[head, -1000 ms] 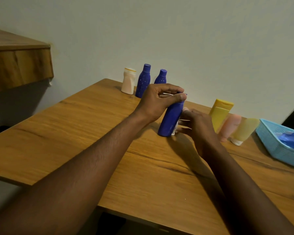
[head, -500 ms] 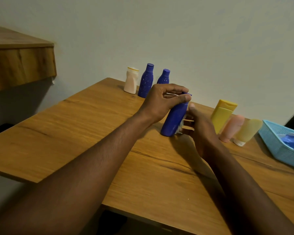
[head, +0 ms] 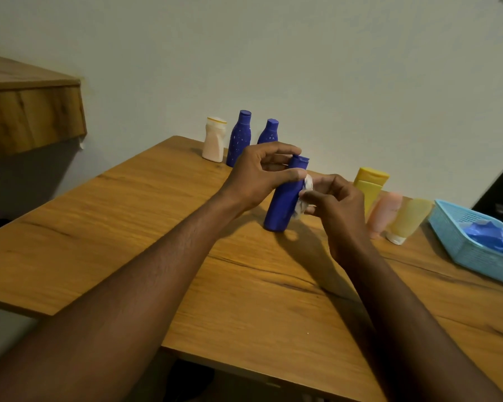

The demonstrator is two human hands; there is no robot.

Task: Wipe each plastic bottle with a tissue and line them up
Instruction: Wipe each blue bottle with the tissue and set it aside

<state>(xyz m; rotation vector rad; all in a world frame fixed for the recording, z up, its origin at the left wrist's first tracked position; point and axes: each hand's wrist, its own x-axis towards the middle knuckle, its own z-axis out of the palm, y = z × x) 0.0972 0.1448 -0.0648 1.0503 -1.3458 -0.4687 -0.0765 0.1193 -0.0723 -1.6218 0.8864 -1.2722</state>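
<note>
L hand [head: 254, 177] pinches blue bottle [head: 285, 203] neck, frame center; R hand [head: 336, 203] pinches tissue [head: 304, 195] against its side.

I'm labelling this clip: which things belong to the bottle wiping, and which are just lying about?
Job: blue bottle, held by left hand; tissue, in right hand; cream bottle; tall speckled bottle; short speckled bottle; yellow bottle; pink tube; pale yellow tube.
Lying about: blue basket; blue item inside it; wooden shelf.
</note>
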